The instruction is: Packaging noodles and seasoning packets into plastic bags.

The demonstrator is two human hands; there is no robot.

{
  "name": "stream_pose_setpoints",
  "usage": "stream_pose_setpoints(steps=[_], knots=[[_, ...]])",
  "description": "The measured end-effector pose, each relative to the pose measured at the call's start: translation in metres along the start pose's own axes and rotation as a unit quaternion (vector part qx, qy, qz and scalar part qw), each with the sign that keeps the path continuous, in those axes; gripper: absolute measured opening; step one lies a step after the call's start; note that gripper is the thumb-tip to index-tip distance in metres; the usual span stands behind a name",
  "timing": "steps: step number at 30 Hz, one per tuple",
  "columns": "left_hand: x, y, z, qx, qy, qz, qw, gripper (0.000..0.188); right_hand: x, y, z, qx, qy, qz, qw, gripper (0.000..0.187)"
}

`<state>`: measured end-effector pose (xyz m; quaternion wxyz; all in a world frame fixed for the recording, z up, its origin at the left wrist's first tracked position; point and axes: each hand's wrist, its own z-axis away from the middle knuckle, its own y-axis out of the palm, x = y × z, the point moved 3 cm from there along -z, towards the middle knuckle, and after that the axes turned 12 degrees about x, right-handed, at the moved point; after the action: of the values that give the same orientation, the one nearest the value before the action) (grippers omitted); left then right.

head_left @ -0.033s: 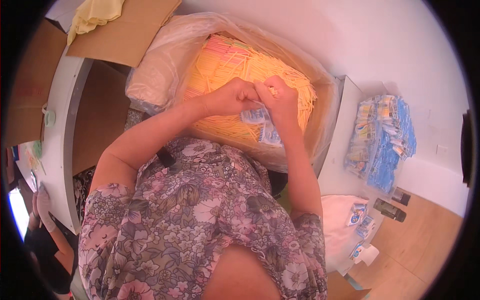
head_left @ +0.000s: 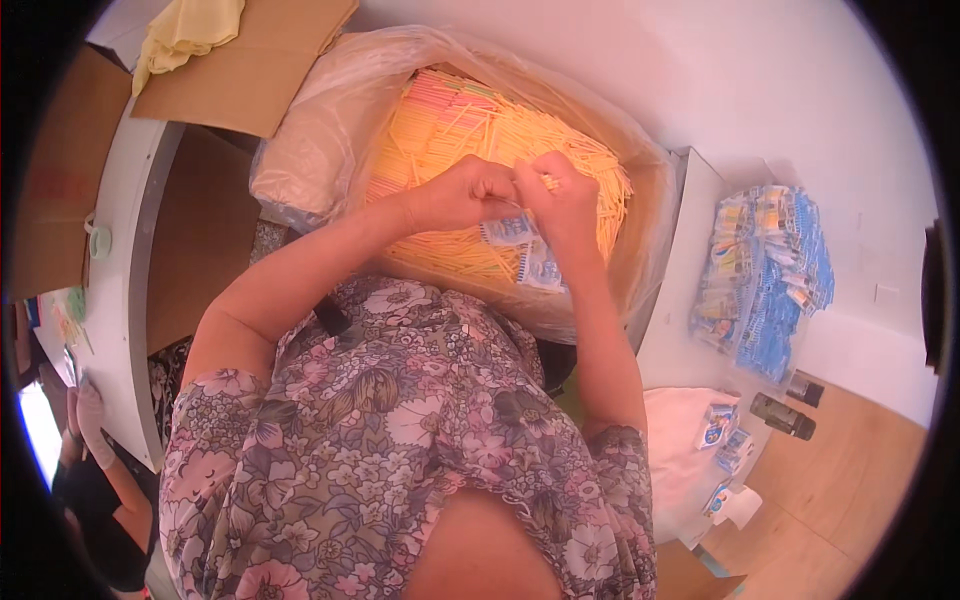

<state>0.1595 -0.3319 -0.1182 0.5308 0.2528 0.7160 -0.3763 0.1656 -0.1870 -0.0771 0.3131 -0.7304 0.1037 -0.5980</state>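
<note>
Over a large box [head_left: 655, 200] lined with clear plastic, my two hands meet. Thin yellow sticks [head_left: 450, 130], straw-like with some pink ones, fill the box. My left hand [head_left: 465, 195] is closed, pinching the upper edge of a small clear packet [head_left: 508, 231] with blue print. A second such packet [head_left: 540, 266] hangs below, seemingly joined to the first. My right hand [head_left: 565, 205] is closed too, its fingertips close to the left ones. Pale yellow stick ends [head_left: 549, 181] show in its curled fingers. Whether it also grips the packet's edge is hidden.
To the right, a clear bag of blue-printed packets [head_left: 765, 280] lies on a white surface. Nearer are a pink cloth [head_left: 675, 440], a few loose packets [head_left: 717, 425] and a dark cylinder [head_left: 782, 416]. Cardboard [head_left: 245, 70] and a yellow cloth [head_left: 190, 40] sit far left. Another person's gloved hand [head_left: 90, 410] shows lower left.
My fingers have shifted very slightly where they meet. The packets still hang below them, and the box has stayed in place.
</note>
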Motion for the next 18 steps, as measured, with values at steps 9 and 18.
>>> stream_pose_setpoints(steps=[9,18], knots=[[0.004,-0.002,-0.004,-0.025,-0.083,0.268,0.960,0.013,-0.034,-0.018,0.066,0.078,-0.043,0.373,0.924,0.011],[0.014,-0.009,0.000,-0.066,-0.075,0.245,0.964,0.009,-0.011,-0.049,0.045,0.006,0.219,-0.286,0.933,0.017]])
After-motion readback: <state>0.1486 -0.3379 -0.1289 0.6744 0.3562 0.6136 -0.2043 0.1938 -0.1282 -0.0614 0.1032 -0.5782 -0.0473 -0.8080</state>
